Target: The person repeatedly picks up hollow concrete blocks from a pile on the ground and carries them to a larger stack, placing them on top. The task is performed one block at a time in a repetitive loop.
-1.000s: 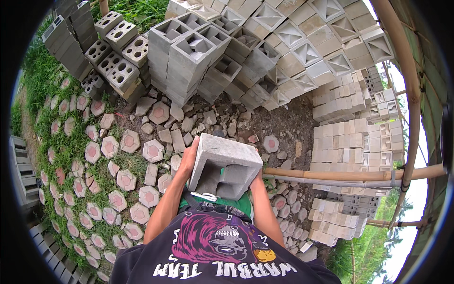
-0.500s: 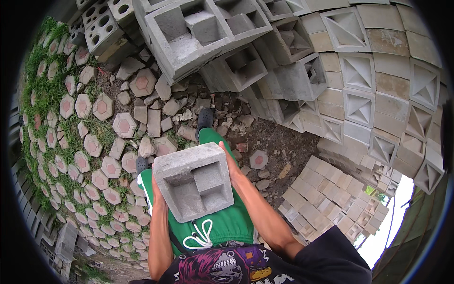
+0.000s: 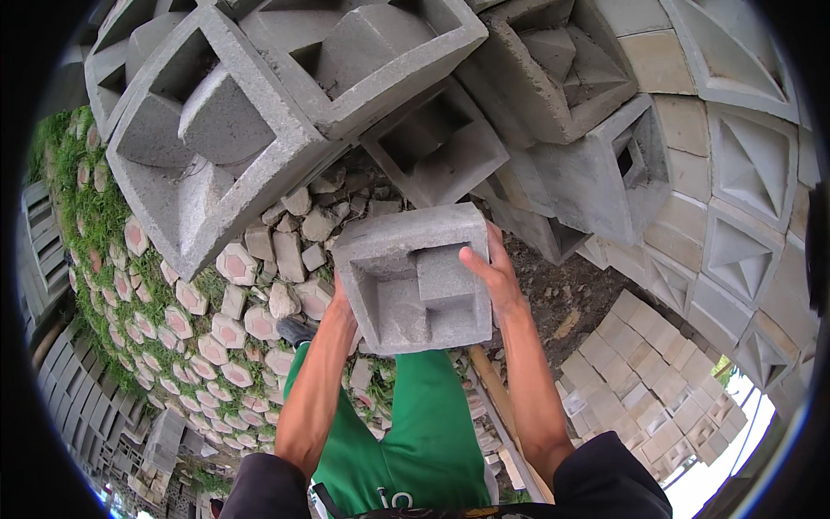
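A square grey concrete vent block [image 3: 389, 232] with recessed, stepped hollows is held out in front of me between both palms. My left hand [image 3: 342, 298] presses against its left side, most of its fingers hidden behind the block. On the other side my right hand [image 3: 499, 275] grips the right wall, its thumb laid over the front edge. Just beyond the held block is a stack of similar blocks, with a large vent block [image 3: 251, 186] at its near left corner and another block [image 3: 441, 164] lower down in the gap.
More vent blocks [image 3: 748, 164] and plain bricks form a tall wall at the right. A pile of pale bricks [image 3: 653, 381] stands lower right. Broken rubble [image 3: 320, 221] and hexagonal pavers [image 3: 238, 264] with grass cover the ground at left. A wooden pole [image 3: 493, 381] lies by my legs.
Both arms have stretched forward, carrying the vent block away from my waist toward the stack. The stack looks nearer and larger. My right thumb now rests over the block's front edge.
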Tool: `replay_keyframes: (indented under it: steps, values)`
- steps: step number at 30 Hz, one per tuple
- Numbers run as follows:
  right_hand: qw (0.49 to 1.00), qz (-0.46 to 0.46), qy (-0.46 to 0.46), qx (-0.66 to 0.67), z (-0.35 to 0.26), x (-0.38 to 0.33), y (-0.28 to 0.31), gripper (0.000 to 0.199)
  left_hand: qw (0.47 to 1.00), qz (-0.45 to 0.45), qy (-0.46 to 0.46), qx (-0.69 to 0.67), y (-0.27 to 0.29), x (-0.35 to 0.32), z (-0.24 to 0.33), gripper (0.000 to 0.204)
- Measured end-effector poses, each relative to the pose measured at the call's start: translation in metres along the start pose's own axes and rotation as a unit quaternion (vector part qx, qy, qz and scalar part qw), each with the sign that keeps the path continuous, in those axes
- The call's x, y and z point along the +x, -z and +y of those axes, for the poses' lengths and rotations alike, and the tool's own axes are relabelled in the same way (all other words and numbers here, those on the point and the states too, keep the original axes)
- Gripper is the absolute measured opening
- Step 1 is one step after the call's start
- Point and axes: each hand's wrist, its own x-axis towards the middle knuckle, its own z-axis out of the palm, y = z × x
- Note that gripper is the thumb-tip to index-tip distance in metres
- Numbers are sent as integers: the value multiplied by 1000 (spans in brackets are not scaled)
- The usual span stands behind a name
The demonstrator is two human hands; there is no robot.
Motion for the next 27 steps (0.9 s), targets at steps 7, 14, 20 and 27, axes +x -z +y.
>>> replay_keyframes:
  steps: [7,14,20,27]
  values:
    - [979,-24,130,-154,-48,109,16,99,998,-39,-45,-34,-44,84,24,47]
    - [954,-120,161,-224,-91,156,16,85,993,-37,-86,-77,-57,94,15,45]
    - [951,-140,180,-207,-83,170,28,80,990,-29,-103,-93,-63,96,9,43]
    - [932,-51,248,-257,-74,158,34,63,990,-16,-109,-86,-77,99,14,40]
